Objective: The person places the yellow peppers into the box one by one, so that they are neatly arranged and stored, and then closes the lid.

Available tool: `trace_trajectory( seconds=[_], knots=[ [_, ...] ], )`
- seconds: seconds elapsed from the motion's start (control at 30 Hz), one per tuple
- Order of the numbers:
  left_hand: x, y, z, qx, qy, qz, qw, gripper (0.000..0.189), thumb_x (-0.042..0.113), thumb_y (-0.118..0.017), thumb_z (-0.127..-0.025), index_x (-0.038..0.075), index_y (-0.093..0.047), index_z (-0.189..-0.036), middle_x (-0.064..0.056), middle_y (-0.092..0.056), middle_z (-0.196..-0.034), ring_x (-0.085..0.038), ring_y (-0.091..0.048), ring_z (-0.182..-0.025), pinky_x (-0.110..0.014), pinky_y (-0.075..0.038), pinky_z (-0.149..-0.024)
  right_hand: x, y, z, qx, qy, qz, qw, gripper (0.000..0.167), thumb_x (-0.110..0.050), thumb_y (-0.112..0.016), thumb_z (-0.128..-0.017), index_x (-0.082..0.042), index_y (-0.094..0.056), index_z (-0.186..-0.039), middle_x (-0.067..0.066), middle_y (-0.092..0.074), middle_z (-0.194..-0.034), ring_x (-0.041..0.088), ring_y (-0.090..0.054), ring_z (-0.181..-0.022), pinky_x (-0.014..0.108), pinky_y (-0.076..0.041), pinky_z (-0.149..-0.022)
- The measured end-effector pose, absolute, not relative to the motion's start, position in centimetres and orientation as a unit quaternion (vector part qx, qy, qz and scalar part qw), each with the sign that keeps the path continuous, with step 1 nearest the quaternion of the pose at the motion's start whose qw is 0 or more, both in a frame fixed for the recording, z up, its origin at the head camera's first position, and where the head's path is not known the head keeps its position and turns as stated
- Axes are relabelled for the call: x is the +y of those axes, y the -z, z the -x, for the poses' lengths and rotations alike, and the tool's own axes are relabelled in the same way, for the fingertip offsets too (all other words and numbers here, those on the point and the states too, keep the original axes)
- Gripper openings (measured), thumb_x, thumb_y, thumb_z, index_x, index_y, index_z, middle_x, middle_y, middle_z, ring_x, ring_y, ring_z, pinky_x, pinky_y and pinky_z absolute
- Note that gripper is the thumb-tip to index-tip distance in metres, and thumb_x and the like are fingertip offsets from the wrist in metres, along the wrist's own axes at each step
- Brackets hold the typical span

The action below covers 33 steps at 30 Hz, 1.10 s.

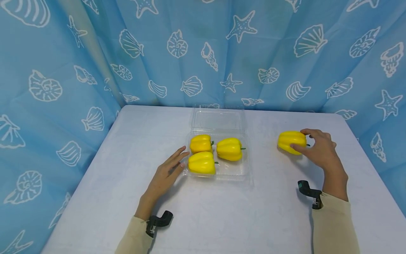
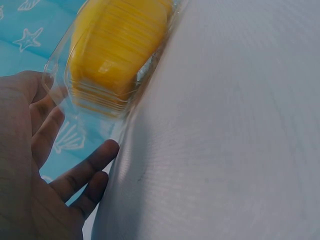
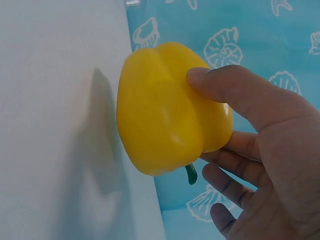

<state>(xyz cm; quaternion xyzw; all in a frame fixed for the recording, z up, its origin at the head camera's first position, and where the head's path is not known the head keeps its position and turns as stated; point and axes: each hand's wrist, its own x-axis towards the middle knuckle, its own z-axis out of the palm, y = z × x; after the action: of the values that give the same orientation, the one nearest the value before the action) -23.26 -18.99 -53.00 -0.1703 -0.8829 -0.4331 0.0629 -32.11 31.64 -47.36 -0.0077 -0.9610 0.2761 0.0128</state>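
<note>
My right hand (image 1: 321,150) pinches a yellow bell pepper (image 1: 290,142) between thumb and fingers at the right of the table. In the right wrist view the thumb lies over one side of this bell pepper (image 3: 160,110), with its green stem towards the palm. Whether it touches the table, I cannot tell. My left hand (image 1: 166,176) is at the left edge of a clear plastic clamshell box (image 1: 233,171), fingers loosely extended, fingertips against or very near its rim. Inside lie three yellow bell peppers: back left (image 1: 200,143), front left (image 1: 201,163) and right (image 1: 229,149).
The box's transparent lid (image 1: 219,120) is folded back towards the curtain. A white cloth covers the table (image 1: 269,211). A blue curtain (image 1: 209,46) with white shell prints hangs behind and beside it. Black camera mounts sit on both wrists.
</note>
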Motion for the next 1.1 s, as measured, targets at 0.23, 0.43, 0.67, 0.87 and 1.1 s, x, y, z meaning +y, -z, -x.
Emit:
trace_trajectory(
  seconds=[0.23,0.43,0.67,0.87,1.1],
  knots=[
    [-19.0,52.9,23.2,-0.883,0.434,0.168,0.060,0.043,0.035,-0.050,-0.106,0.033,-0.048,-0.149,0.016,-0.030,-0.160,-0.012,-0.029,-0.146,-0.049,-0.030,-0.117,31.0,46.8,32.0,-0.960,-0.278,0.001,0.019,0.084,-0.057,-0.070,-0.088,-0.005,-0.043,-0.148,0.029,-0.031,-0.153,0.051,-0.021,-0.131,0.077,-0.025,-0.097],
    [-19.0,53.0,23.2,-0.879,0.441,0.171,0.061,0.044,0.032,-0.051,-0.106,0.030,-0.049,-0.149,0.014,-0.030,-0.160,-0.014,-0.029,-0.147,-0.051,-0.029,-0.117,30.1,46.2,31.9,-0.960,-0.278,-0.013,0.027,0.083,-0.057,-0.071,-0.088,-0.004,-0.045,-0.146,0.029,-0.032,-0.153,0.051,-0.020,-0.133,0.077,-0.017,-0.101],
    [-18.9,52.9,23.2,-0.881,0.438,0.170,0.059,0.043,0.031,-0.051,-0.106,0.029,-0.049,-0.149,0.016,-0.030,-0.160,-0.013,-0.029,-0.147,-0.050,-0.029,-0.117,29.2,45.7,31.7,-0.959,-0.280,-0.023,0.039,0.078,-0.051,-0.075,-0.086,-0.004,-0.048,-0.143,0.028,-0.037,-0.150,0.049,-0.023,-0.132,0.076,-0.016,-0.100],
    [-19.0,53.0,23.2,-0.881,0.436,0.171,0.062,0.043,0.029,-0.051,-0.106,0.030,-0.049,-0.149,0.015,-0.030,-0.160,-0.012,-0.030,-0.146,-0.049,-0.030,-0.116,28.9,45.4,31.6,-0.958,-0.281,-0.032,0.045,0.076,-0.049,-0.076,-0.087,-0.005,-0.049,-0.143,0.027,-0.039,-0.149,0.048,-0.025,-0.130,0.076,-0.014,-0.102],
    [-19.0,53.0,23.2,-0.882,0.432,0.177,0.068,0.043,0.028,-0.052,-0.106,0.028,-0.049,-0.149,0.014,-0.031,-0.160,-0.016,-0.031,-0.146,-0.050,-0.032,-0.116,28.5,45.0,31.3,-0.955,-0.288,-0.042,0.052,0.075,-0.046,-0.077,-0.087,-0.005,-0.049,-0.143,0.027,-0.040,-0.149,0.049,-0.025,-0.133,0.077,-0.004,-0.108]
  ],
)
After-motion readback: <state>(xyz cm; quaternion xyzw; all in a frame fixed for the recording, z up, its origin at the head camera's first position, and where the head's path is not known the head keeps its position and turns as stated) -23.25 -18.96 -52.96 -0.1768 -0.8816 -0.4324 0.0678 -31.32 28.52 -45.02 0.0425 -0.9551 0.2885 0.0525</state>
